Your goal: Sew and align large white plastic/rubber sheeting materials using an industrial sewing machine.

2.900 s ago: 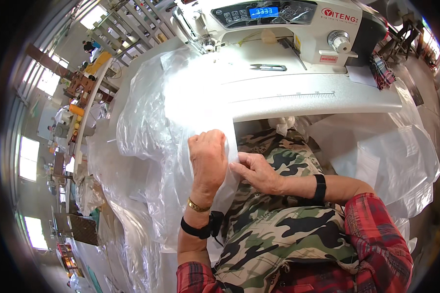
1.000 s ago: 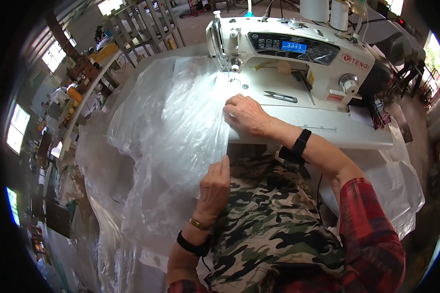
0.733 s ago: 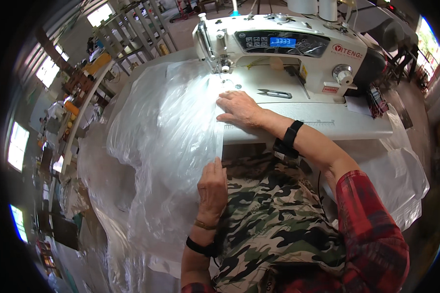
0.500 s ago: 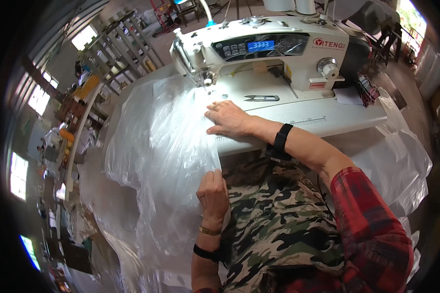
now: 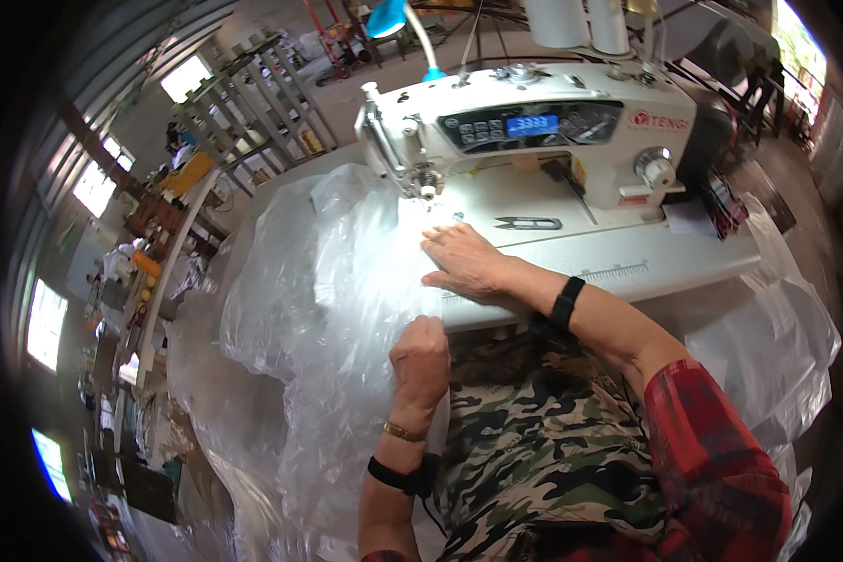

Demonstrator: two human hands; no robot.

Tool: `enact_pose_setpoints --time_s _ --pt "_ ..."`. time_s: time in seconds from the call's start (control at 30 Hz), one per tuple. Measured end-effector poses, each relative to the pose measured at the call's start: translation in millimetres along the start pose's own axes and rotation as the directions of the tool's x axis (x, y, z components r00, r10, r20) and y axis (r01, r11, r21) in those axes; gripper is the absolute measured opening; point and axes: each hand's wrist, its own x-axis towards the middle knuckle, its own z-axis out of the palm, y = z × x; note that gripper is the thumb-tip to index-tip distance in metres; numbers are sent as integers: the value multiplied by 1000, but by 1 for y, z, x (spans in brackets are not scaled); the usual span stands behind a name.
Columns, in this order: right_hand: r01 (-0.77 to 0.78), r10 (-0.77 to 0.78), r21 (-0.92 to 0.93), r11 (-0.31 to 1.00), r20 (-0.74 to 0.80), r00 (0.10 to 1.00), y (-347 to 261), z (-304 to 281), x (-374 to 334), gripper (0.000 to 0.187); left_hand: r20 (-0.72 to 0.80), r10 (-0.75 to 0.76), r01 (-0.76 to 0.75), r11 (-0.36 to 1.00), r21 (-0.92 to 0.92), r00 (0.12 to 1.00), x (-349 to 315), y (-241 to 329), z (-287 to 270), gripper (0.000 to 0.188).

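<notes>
Toward the back of the surface (image 5: 688, 258), a sewing machine (image 5: 534, 122), needle end at left, handwheel (image 5: 656, 170) at right. On the surface, in front of the opening under the machine's arm, snips (image 5: 528, 224). Across the surface's left part and down over its front, a plastic sheet (image 5: 295, 281). In front of the needle end, right hand (image 5: 468, 260) with fingers (image 5: 437, 237) at the sheet's right edge; nearer and slightly left, left hand (image 5: 420, 363) along the same edge. Beyond the surface's right end, another sheet (image 5: 768, 342). Behind the machine, lamp (image 5: 387, 19) to the left, spools (image 5: 560, 23) to the right. Farther back, at left, a rack (image 5: 258, 122).
</notes>
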Motion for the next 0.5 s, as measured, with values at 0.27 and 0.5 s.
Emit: enact_pose_setpoints --time_s 0.27,0.5 --pt "-30 30 10 999 -5 1000 -1 -1 -3 52 8 2 -2 1000 22 1000 32 -14 14 9" --pt "-9 7 -36 999 -40 999 -1 -1 -3 46 1 -30 30 999 28 1000 57 -27 28 11"
